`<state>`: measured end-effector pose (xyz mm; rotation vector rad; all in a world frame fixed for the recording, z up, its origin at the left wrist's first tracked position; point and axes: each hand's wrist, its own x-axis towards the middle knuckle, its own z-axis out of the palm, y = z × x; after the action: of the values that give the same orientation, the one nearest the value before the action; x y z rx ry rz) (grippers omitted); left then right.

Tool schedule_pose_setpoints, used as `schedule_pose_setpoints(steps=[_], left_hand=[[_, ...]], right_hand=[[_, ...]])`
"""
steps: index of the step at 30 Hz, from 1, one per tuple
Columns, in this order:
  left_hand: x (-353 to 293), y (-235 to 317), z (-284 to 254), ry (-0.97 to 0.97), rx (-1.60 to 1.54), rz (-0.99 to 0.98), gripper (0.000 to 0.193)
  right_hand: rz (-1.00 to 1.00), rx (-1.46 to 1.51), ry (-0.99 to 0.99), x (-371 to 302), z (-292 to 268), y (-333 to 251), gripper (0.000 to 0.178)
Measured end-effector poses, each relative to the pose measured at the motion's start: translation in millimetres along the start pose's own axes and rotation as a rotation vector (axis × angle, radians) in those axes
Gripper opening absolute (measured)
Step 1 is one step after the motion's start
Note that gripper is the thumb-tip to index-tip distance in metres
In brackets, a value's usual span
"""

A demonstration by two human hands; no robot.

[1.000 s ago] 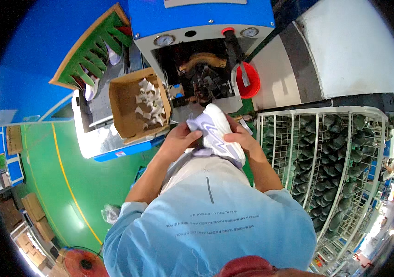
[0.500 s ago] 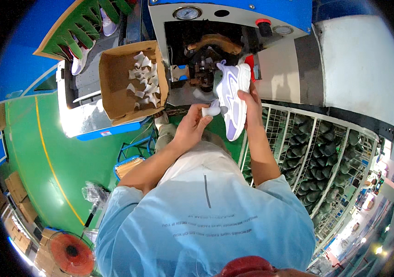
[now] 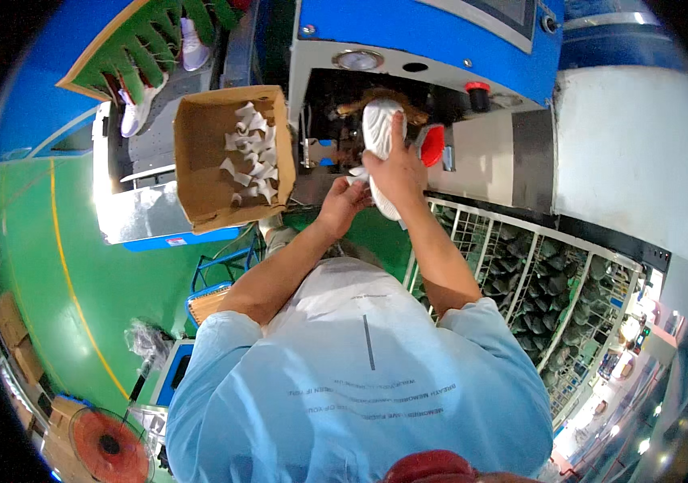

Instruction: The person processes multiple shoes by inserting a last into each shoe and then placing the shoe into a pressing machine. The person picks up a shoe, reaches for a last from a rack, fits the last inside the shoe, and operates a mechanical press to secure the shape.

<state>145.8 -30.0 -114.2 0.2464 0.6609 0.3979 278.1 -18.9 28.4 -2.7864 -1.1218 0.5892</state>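
My right hand (image 3: 398, 171) is wrapped round a sneaker (image 3: 382, 121), its white sole turned up toward me, in the mouth of the machine. Most of the shoe's upper is hidden. Lower and to the left, my left hand (image 3: 342, 206) is closed on a small white curved piece (image 3: 355, 175) by the side of the shoe. Whether that piece touches the shoe, I cannot tell. More such white pieces (image 3: 257, 161) lie in an open cardboard box (image 3: 199, 161) to the left.
Ahead stands the blue and grey machine (image 3: 432, 36), with a gauge (image 3: 357, 59), a red knob (image 3: 477, 95) and a red part (image 3: 432, 145) beside its opening. A wire rack (image 3: 521, 282) of dark shoe-shaped pieces is at right. More sneakers (image 3: 193, 44) sit on a green rack far left.
The sneaker has turned from side-on to sole up and moved left, over the machine's opening. My right hand has turned with it. My left hand still grips the white piece.
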Motion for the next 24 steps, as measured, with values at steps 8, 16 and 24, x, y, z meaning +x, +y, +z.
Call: schedule_pose_setpoints(steps=[8, 16, 24], left_hand=[[-91.8, 98.0, 26.4, 0.216, 0.487, 0.123, 0.025], [-126.3, 162.4, -17.2, 0.865, 1.236, 0.339, 0.056], [-112.8, 109.4, 0.9, 0.410, 1.259, 0.229, 0.034]], right_hand=[[-0.389, -0.014, 0.486, 26.9, 36.8, 43.1, 0.092], [-0.393, 0.364, 0.725, -19.9, 87.9, 57.2, 0.095], [-0.391, 0.384, 0.731, -30.4, 61.7, 72.7, 0.091]])
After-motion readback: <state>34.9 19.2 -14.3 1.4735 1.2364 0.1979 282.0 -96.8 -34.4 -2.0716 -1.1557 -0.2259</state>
